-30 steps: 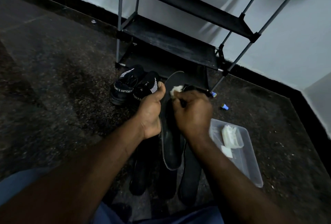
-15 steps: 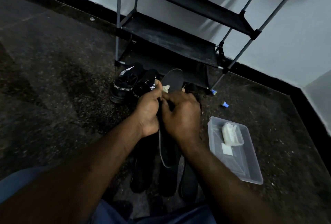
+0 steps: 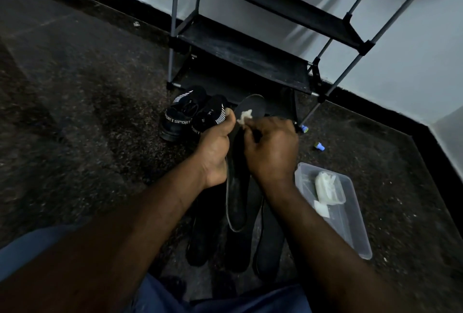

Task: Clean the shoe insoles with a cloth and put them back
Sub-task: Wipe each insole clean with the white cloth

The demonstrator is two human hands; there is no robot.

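A person's left hand (image 3: 215, 155) clamps the edge of a dark insole (image 3: 236, 200), held lengthwise at centre frame. The right hand (image 3: 271, 152) pinches a small white cloth (image 3: 245, 115) against the insole's toe end, toward 12 o'clock. Other insoles (image 3: 200, 237) lie on the floor toward 6 o'clock. The shoes (image 3: 185, 117) stand at 10 o'clock and a plastic tray (image 3: 360, 237) at 4 o'clock. Wiping looks mid-course. Which insoles are clean cannot be told, and refitting appears yet to begin.
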